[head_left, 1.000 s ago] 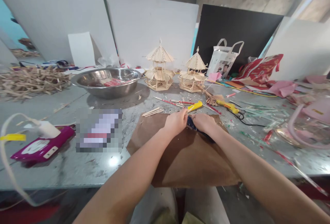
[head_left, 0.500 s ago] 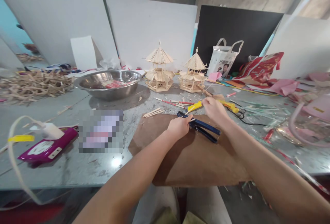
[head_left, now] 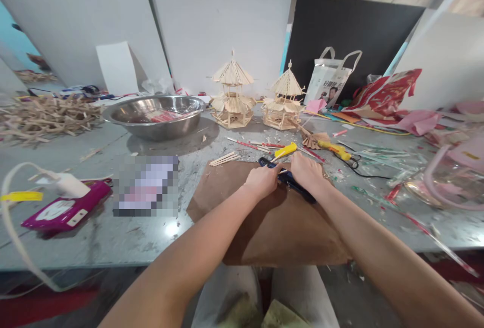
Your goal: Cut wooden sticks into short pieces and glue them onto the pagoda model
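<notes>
Left hand, the person's own: fingers pinched on a slim pale stick, whose tip shows just beyond the thumb, the hand resting against a dark blue stapler. Right hand: fingers curled over the middle of the stapler; they are mostly hidden, and whether they grip it or only press cannot be told. Stapler: lying aslant beneath both hands, over the far part of a brown sheet at the table's near edge. Just beyond the hands: one yellow-handled tool; to its left, a small group of pale sticks at the sheet's far edge; behind, assorted red-and-white strips. To the right: one folded brown paper fan, beside a yellow tool with a black cord, then scattered green strips. Farther back, on the table: two stick-built pagodas, the larger pagoda left of the smaller pagoda; one steel basin with red-and-white contents; one heap of wooden pieces. Near left: one purple box with a white plug. Back right: one white carrier bag and one red patterned bag.
</notes>
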### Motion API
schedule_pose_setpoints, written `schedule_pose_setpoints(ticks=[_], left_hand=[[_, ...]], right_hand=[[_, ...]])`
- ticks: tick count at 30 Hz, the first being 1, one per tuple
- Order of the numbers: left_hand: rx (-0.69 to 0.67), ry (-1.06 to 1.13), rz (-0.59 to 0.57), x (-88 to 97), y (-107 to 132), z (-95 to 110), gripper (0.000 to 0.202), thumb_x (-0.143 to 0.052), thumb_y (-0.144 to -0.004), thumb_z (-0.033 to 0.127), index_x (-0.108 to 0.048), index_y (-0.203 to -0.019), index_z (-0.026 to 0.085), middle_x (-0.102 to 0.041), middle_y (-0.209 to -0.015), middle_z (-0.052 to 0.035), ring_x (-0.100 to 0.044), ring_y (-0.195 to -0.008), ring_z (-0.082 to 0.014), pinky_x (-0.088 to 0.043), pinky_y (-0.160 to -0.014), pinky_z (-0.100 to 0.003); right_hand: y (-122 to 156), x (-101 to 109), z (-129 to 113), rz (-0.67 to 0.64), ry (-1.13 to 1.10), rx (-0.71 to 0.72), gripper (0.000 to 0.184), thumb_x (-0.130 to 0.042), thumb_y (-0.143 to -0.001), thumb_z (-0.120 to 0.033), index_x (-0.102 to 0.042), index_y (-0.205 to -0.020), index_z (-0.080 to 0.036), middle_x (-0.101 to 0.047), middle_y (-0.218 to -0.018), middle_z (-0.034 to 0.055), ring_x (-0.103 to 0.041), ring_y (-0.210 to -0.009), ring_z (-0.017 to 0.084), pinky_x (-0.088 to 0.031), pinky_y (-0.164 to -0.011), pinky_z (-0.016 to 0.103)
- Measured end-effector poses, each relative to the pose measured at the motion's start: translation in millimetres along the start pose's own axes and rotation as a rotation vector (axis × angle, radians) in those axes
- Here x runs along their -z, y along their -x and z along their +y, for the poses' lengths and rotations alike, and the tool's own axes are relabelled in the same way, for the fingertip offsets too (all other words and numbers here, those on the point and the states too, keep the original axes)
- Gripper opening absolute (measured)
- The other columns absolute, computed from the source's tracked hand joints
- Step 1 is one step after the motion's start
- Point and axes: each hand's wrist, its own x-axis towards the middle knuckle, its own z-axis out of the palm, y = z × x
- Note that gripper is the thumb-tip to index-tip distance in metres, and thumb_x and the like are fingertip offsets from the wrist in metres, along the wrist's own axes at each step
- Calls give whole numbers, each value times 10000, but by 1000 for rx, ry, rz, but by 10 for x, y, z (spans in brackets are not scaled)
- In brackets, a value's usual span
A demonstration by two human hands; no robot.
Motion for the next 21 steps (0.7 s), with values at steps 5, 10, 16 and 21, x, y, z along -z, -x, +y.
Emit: schedule_pose_setpoints(ticks=[5,10,16,21], left_hand=[[-10,-11,31,-18,-15,-21,440,-337,-780,227,-334,-1216,286,-608,-899,-82,-577,-825,-223,-427,-701,-341],[-49,-41,45,-23,-5,-28,427,-344,-770,224,-347,-1192,286,-616,-844,-73,-588,-779,-227,-439,-654,-339],[-47,-67,57,-27,-4,-17,425,-344,-766,219,-354,-1187,279,-620,-814,-72,-593,-752,-229,-443,-630,-335],[-41,-57,61,-37,-21,-45,456,-345,-769,229,-324,-1224,256,-623,-846,-84,-589,-775,-232,-440,-657,-352]], right_hand=[[-59,371,-41,152,18,-13,358,-207,-828,-289,-487,-1011,-161,-604,-905,152,-566,-851,251,-393,-688,366],[5,119,-67,-8,9,-48,304,-265,-800,-234,-496,-962,-122,-609,-873,171,-583,-816,255,-408,-657,353],[-10,11,-25,2,0,7,306,-260,-797,-253,-508,-940,-144,-614,-869,153,-583,-817,261,-415,-645,351],[-77,317,-30,173,3,-25,351,-200,-822,-281,-487,-989,-168,-602,-915,150,-572,-844,257,-400,-677,375]])
